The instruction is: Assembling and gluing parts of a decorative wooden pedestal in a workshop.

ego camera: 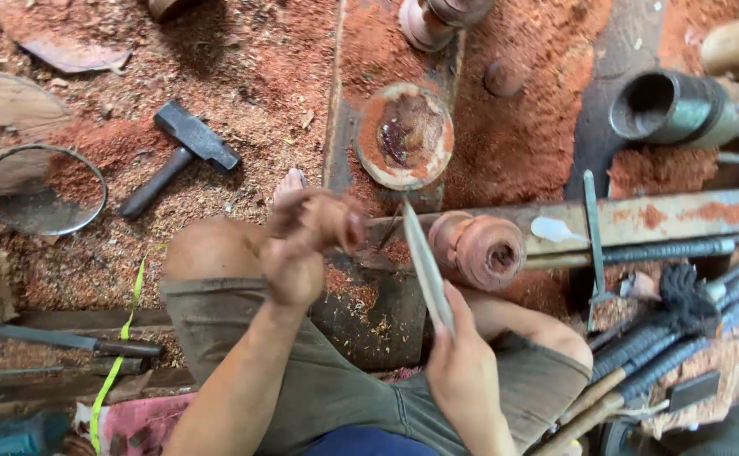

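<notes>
My right hand (464, 367) grips the lower end of a long, flat metal chisel (424, 262). Its blade points up toward a round, reddish turned wooden piece (481, 250) lying on a rusty bar (682, 215). My left hand (304, 243) is raised above my left knee, blurred, with the fingers curled; I see nothing in it. It sits just left of the chisel's tip. A round wooden disc with a dark, hollowed centre (403, 135) lies beyond both hands on a plank covered in red sawdust.
A hammer (185, 154) and a round metal hoop (40, 190) lie in the sawdust at the left. A metal pipe (669, 105) sits upper right. Several long-handled turning tools (665, 342) are bundled at the right. A blue power tool (15, 435) lies bottom left.
</notes>
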